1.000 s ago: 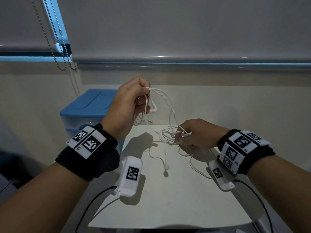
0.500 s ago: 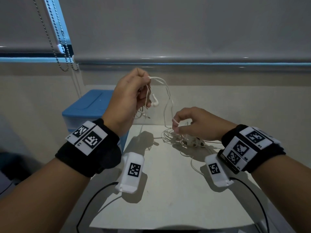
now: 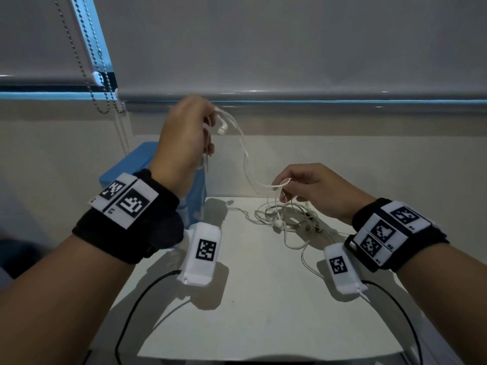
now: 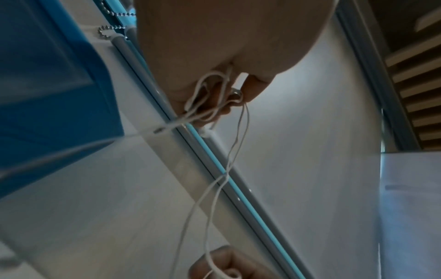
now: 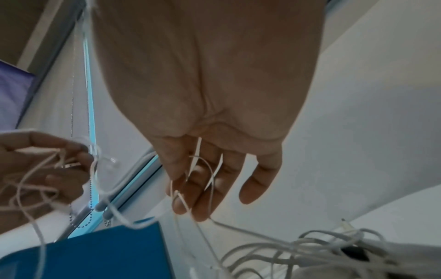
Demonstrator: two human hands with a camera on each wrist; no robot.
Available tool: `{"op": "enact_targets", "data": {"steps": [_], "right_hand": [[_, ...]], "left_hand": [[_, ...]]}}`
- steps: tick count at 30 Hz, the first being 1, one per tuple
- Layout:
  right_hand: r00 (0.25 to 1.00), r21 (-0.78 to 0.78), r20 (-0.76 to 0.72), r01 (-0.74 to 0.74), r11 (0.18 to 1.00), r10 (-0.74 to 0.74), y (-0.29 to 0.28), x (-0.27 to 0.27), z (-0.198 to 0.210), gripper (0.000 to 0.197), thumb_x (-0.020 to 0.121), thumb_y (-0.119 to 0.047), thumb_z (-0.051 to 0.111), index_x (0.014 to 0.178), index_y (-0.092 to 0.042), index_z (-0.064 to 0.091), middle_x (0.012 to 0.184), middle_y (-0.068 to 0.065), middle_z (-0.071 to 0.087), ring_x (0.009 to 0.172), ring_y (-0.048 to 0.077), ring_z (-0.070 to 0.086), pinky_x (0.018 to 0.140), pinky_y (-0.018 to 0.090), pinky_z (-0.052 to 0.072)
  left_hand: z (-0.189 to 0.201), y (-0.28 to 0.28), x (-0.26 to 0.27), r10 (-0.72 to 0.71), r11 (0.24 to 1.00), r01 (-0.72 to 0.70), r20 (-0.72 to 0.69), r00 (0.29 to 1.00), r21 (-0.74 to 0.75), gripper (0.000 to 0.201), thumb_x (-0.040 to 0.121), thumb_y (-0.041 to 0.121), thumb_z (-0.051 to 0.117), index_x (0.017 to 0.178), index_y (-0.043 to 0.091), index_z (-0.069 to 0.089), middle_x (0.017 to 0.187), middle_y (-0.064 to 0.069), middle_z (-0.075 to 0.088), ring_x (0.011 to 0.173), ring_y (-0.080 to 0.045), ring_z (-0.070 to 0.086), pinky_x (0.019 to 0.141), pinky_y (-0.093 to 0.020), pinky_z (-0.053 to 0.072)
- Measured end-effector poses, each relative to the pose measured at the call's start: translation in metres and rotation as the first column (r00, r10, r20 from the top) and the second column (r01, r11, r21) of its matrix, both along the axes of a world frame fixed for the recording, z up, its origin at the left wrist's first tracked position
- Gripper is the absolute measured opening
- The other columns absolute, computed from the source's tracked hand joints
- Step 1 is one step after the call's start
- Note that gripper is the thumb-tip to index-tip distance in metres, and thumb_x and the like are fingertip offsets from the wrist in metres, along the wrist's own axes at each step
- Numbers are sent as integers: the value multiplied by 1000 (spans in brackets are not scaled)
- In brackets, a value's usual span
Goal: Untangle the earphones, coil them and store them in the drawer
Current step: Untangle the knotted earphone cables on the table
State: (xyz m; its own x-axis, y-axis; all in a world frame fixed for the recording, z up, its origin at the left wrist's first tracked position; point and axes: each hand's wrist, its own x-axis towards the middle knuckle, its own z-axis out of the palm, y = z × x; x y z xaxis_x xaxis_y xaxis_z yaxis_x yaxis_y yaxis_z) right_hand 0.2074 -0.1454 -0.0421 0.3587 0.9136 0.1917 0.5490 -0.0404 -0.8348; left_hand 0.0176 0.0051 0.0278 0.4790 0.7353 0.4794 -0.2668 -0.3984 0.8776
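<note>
Dim, bluish light; soft shadows fall on the table (image 3: 263,299). Wide-angle bending at edges; both wrist views blur close up.

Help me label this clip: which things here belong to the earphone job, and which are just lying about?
Part of the job:
- earphones, tangled on the table
- left hand and right hand, each pinching the cable
- blue drawer unit

Lying about:
- blind chain
- roller blind
</note>
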Motion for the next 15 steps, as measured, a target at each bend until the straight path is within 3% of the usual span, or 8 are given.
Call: {"op": "enact_targets", "data": {"steps": [3, 7, 8, 10, 12, 15], "right_hand": [[997, 23, -76, 26, 999, -25, 1, -1, 5, 16, 102, -12, 58, 95, -12, 72, 85, 18, 71, 82, 18, 69, 82, 34, 46], [987, 38, -161, -6, 999, 12, 2, -9, 11, 13, 101, -6, 59, 97, -1, 70, 75, 11, 63, 72, 22, 70, 79, 38, 52], [986, 29, -165, -5, 1000, 10, 3, -12, 13, 12, 100, -5, 59, 96, 0, 69, 72, 8, 63, 70, 24, 70, 77, 38, 53], [986, 0, -167, 17, 1000, -17, 6, -17, 16, 10, 99, -4, 59, 93, -1, 67, 72, 9, 65, 66, 28, 69, 71, 38, 53], [984, -36, -159, 75, 997, -80, 10, -20, 18, 10, 97, -10, 62, 91, -2, 65, 80, 18, 70, 62, 27, 66, 65, 37, 51], [980, -95, -105, 162, 982, -171, 14, -21, 20, 19, 91, -19, 68, 98, -2, 64, 67, 8, 61, 53, 20, 54, 57, 35, 49]], "left_hand": [[-13, -1, 1, 43, 999, -40, -164, 986, 21, 21, 101, 18, 46, 92, 5, 60, 72, -7, 42, 55, -14, 39, 41, -19, 33], [-31, -7, 8, 2, 990, 38, -285, 959, 135, 25, 97, 30, 66, 84, 9, 59, 53, 14, 42, 44, -4, 35, 50, -28, 30], [-35, -11, 10, -35, 986, 86, -325, 945, 145, 28, 93, 33, 72, 85, 10, 58, 56, 11, 50, 46, -4, 41, 52, -29, 34], [-42, -20, 13, -122, 972, 195, -424, 897, 131, 36, 83, 41, 81, 92, 17, 55, 82, -1, 71, 66, -12, 62, 63, -33, 49], [-49, -29, 14, -156, 955, 268, -554, 818, 127, 51, 75, 45, 87, 104, 26, 51, 101, 2, 75, 88, -17, 71, 72, -32, 54], [-58, -37, 17, -142, 922, 338, -649, 748, 188, 66, 69, 47, 91, 111, 31, 43, 101, 2, 74, 92, -15, 70, 74, -27, 53]]}}
